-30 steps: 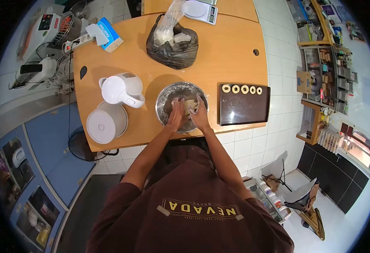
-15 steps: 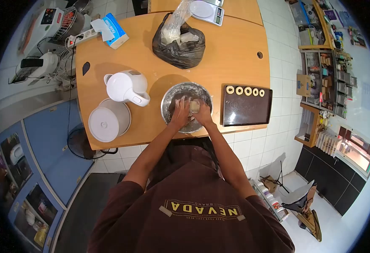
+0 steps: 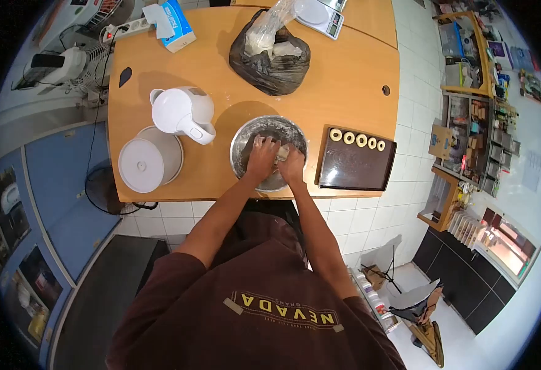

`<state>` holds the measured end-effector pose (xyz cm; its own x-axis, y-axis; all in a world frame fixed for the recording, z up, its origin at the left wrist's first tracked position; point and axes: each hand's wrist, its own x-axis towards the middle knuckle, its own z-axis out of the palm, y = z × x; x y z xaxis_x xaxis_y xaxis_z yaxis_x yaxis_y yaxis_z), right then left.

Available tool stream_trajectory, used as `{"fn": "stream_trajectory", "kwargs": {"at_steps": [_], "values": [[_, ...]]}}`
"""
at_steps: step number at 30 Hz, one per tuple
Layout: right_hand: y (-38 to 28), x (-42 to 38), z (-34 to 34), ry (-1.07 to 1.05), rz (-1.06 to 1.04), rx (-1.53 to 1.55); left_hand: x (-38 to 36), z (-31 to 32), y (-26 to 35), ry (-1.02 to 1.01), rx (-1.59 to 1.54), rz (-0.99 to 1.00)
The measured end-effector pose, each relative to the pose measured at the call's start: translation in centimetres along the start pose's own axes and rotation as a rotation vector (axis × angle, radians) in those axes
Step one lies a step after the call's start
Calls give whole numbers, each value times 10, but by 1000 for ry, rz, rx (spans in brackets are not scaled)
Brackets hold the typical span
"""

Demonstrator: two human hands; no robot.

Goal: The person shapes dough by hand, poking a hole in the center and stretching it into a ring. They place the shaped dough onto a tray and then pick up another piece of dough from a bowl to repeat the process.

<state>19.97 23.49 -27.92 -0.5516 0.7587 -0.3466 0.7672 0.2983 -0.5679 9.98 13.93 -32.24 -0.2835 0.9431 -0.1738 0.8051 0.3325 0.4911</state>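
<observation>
Both hands are inside a metal mixing bowl (image 3: 237,139) whose inner wall is smeared with flour. A pale lump of dough (image 3: 282,152) shows between them. My right hand (image 3: 292,165) is closed on the lump from the right. My left hand (image 3: 262,159) presses against it from the left with its fingers bent downward; the fingertips are partly hidden. To the right of the bowl is a dark baking tray (image 3: 353,169) with a row of several ring-shaped dough pieces (image 3: 349,138) along its far edge.
Left of the bowl stand a white jug (image 3: 174,111) and a white lidded container (image 3: 144,165). Behind it is a black plastic bag (image 3: 276,77) holding a clear bag of white powder. A kitchen scale (image 3: 320,17) and a tissue box (image 3: 179,28) lie farther back.
The whole view has shifted slightly. My left fingers look more bent, and less of the dough shows between my hands. Both hands stay in the bowl.
</observation>
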Motion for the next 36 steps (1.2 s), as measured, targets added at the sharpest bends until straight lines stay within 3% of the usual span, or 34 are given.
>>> {"fn": "stream_trajectory", "kwargs": {"at_steps": [11,22,28,31,36], "values": [[-18,-11,-12,111,-66,109,1,10,5,42,86,-78],[-29,-47,-26,210,8,215,-2,6,3,-10,41,-79],[-13,-47,-22,212,109,309,6,-10,3,-131,-12,-55],[-18,-41,-23,185,86,280,3,-29,10,-111,-6,6],[-20,-33,-25,155,56,224,4,-6,8,-62,32,80]]}}
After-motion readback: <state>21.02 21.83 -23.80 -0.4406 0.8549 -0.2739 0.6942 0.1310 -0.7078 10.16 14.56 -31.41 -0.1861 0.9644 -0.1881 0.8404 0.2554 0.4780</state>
